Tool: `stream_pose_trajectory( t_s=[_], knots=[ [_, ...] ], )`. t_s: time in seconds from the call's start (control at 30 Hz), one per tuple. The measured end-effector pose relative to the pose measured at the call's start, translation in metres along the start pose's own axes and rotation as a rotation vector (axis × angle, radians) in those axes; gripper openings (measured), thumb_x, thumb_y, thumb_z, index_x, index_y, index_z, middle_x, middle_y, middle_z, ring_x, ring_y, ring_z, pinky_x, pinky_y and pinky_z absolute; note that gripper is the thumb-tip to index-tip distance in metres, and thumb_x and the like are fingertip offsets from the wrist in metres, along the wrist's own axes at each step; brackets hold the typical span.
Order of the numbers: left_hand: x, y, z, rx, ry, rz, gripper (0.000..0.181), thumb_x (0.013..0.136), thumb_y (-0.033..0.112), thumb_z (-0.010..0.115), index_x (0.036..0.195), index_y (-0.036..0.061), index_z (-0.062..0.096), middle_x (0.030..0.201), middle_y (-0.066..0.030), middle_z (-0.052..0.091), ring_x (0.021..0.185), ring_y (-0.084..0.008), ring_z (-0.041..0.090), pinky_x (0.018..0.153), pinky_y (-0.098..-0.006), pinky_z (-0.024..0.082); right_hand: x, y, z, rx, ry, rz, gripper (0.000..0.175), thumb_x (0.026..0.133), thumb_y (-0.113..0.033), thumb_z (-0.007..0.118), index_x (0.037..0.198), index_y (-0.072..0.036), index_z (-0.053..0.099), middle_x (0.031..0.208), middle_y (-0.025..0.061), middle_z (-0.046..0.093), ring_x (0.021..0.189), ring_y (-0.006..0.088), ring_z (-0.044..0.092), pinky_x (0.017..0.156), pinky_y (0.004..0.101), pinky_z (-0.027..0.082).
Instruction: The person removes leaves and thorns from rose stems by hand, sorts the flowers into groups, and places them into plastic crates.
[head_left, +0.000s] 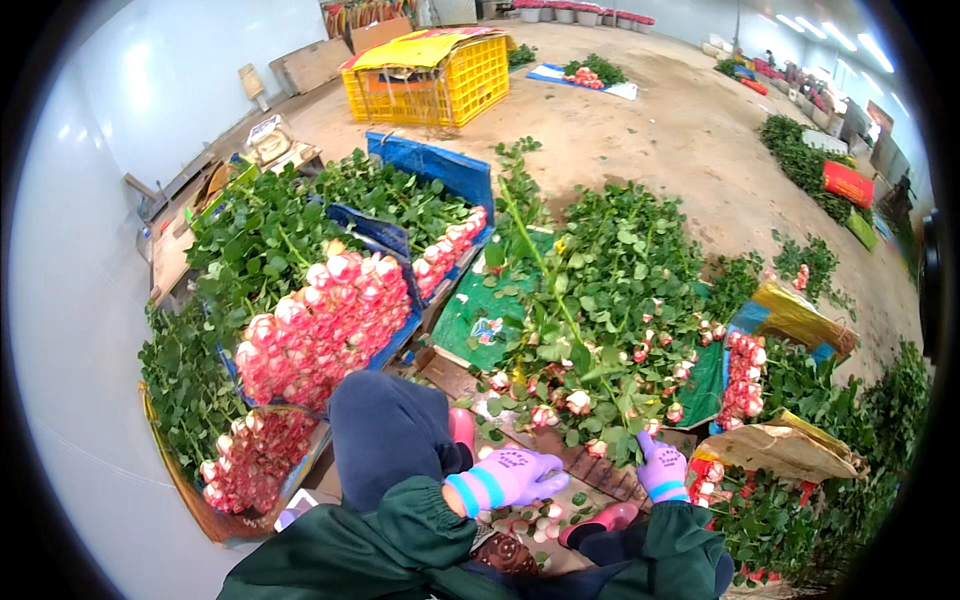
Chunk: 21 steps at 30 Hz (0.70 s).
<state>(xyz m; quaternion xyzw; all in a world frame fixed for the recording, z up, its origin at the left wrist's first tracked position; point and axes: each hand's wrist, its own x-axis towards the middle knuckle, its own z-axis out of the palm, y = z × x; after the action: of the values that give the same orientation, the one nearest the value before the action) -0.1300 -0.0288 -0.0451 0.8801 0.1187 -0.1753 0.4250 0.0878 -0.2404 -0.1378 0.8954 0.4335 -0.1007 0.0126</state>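
Note:
Purple gloves with blue-striped cuffs cover both my hands. My left hand (517, 480) hovers above my lap, fingers bent forward; I see no stem in it, though its palm side is hidden. My right hand (660, 461) is at the near edge of the pile of pink-and-white roses (577, 401), one finger pointing up beside leaves and a bloom. Whether it grips a stem cannot be told. A long green rose stem (551, 277) lies slantwise over the leafy pile, on a green board (465, 315). Loose rose heads (544, 521) lie below my left hand.
Large rose bundles (322, 322) stand at left between blue dividers (442, 169). More roses (742, 375) lie at right by folded sacking (780, 446). A yellow crate (476, 79) stands farther back. My knee (390, 435) is left of my hands.

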Motion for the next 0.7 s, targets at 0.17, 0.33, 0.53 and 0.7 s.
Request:
stream_pose_trajectory(
  t_s=[0.17, 0.33, 0.53, 0.7],
  knots=[
    [0.007, -0.025, 0.028, 0.041, 0.011, 0.003, 0.051, 0.093, 0.05, 0.044, 0.122, 0.0105, 0.056, 0.099, -0.0139, 0.067, 0.088, -0.0327, 0.064, 0.078, -0.0416, 0.049, -0.006, -0.018, 0.011, -0.073, -0.139, -0.114, 0.06, 0.07, -0.016, 0.068, 0.127, -0.021, 0.049, 0.093, 0.0114, 0.065, 0.084, 0.0324, 0.064, 0.07, 0.0435, 0.05],
    [0.014, -0.023, 0.027, 0.049, -0.104, -0.035, 0.054, 0.092, 0.053, 0.043, 0.123, 0.0109, 0.056, 0.1, -0.0144, 0.067, 0.092, -0.0331, 0.064, 0.082, -0.0418, 0.048, -0.001, -0.019, 0.043, -0.164, -0.355, -0.17, 0.053, 0.079, -0.017, 0.062, 0.13, -0.022, 0.047, 0.098, 0.0107, 0.067, 0.087, 0.0306, 0.066, 0.069, 0.043, 0.051],
    [0.02, -0.037, 0.024, 0.012, -0.175, -0.095, 0.054, 0.092, 0.054, 0.042, 0.123, 0.0114, 0.055, 0.1, -0.0145, 0.067, 0.092, -0.0335, 0.064, 0.082, -0.0431, 0.048, 0.013, -0.056, 0.064, -0.219, -0.506, -0.185, 0.041, 0.087, -0.011, 0.046, 0.127, -0.02, 0.05, 0.1, 0.0104, 0.068, 0.089, 0.029, 0.067, 0.067, 0.0425, 0.051],
    [0.035, -0.044, 0.024, 0.027, -0.18, -0.066, 0.051, 0.093, 0.052, 0.043, 0.119, 0.0111, 0.056, 0.095, -0.0155, 0.067, 0.088, -0.0348, 0.063, 0.08, -0.0435, 0.048, 0.019, -0.059, 0.1, -0.19, -0.514, -0.129, 0.032, 0.089, -0.014, 0.044, 0.118, -0.019, 0.055, 0.1, 0.0096, 0.068, 0.09, 0.0272, 0.067, 0.069, 0.0425, 0.052]
  ],
)
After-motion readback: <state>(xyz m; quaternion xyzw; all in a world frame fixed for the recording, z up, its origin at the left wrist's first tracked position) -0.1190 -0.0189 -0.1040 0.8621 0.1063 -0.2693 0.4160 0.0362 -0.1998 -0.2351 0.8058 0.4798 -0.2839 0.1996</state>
